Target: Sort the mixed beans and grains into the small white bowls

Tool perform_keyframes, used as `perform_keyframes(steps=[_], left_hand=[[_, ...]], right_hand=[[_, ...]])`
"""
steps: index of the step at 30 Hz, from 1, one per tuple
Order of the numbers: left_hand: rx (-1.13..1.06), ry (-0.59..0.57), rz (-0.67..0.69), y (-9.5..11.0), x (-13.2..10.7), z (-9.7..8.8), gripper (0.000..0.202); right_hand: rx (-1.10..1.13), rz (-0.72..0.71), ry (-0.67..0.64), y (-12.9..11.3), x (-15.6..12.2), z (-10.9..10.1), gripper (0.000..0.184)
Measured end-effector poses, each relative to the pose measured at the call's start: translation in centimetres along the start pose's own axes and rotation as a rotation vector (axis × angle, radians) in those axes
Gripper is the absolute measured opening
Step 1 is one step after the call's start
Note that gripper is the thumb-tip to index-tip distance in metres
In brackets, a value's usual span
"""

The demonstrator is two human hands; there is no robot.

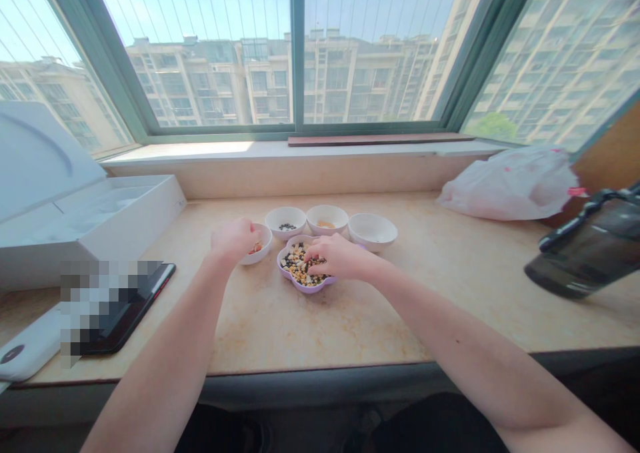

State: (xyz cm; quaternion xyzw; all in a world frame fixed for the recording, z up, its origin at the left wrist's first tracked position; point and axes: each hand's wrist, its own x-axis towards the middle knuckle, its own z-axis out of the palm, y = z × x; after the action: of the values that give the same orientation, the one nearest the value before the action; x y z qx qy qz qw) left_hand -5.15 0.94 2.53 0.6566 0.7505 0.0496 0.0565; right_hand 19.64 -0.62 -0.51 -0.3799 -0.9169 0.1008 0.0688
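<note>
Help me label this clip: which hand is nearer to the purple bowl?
Right. The right hand reaches into the purple bowl from its right side, at the beans; the left hand is apart from it, at a white bowl to its left.

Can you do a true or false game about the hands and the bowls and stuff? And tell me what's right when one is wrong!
1. The right hand is at the purple tray. True.
2. The purple tray holds pieces of just one colour. False: it holds a mix of black, yellow and pale pieces.
3. The left hand is at the bowl with reddish pieces. True.
4. The bowl with reddish pieces is to the right of the purple tray. False: it is to the left.
5. The bowl with black pieces is on the window side of the purple tray. True.
</note>
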Motion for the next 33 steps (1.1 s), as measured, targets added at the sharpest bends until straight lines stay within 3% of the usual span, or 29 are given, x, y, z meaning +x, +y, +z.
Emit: perform_keyframes(steps=[11,20,28,31,33], left_hand=[[-0.011,0.011,0.022,0.1,-0.1,0.2,0.029],[-0.002,0.011,0.023,0.4,-0.6,0.1,0.032],[-0.017,0.048,0.056,0.5,-1.0,0.1,0.034],[-0.046,0.079,0.066,0.5,-1.0,0.1,0.033],[-0.063,0.116,0.08,0.5,-0.9,0.1,0.032]], right_hand=[[0.157,-0.025,0.05,0.7,0.3,0.4,0.012],[0.207,0.016,0.141,-0.4,-0.2,-0.6,0.006],[0.241,0.016,0.22,-0.2,-0.1,-0.2,0.024],[0.389,0.065,0.283,-0.1,-0.1,-0.3,0.027],[0.624,0.116,0.293,0.0,0.0,-0.5,0.031]])
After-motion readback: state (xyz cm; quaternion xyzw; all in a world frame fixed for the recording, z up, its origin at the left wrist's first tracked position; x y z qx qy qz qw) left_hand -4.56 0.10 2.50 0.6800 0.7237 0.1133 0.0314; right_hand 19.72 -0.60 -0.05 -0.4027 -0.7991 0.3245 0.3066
